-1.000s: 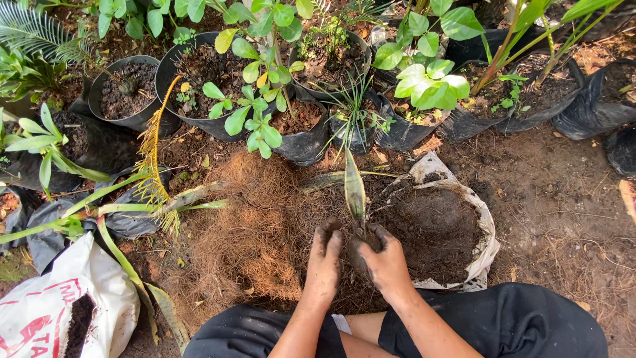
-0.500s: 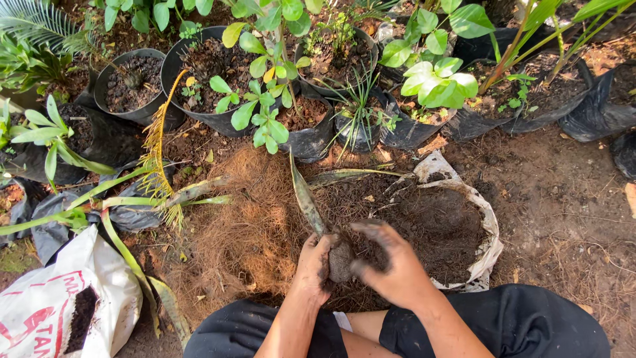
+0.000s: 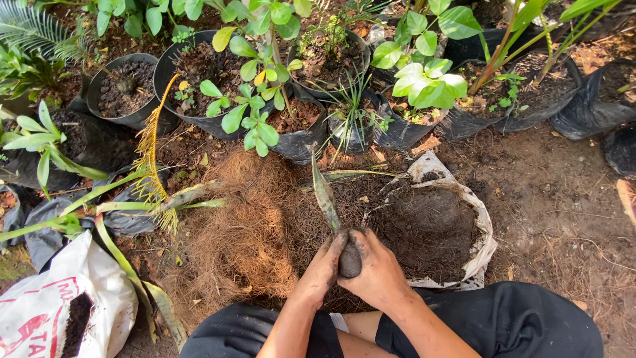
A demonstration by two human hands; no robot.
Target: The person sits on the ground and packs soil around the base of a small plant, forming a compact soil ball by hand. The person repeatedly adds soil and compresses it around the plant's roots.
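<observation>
Over the soil sack (image 3: pixel 487 229), left hand (image 3: pixel 323 268), right hand (image 3: pixel 381 275), clasping seedling (image 3: pixel 334 222)

Brown dirt ground (image 3: pixel 570 219) with lots of things on it.
A pile of dry brown fibers (image 3: pixel 245 232), an open white sack of dark soil (image 3: pixel 480 232), black pots (image 3: pixel 126 119) and plant bags (many with green plants), and another white bag (image 3: pixel 46 311) sit on it.
</observation>
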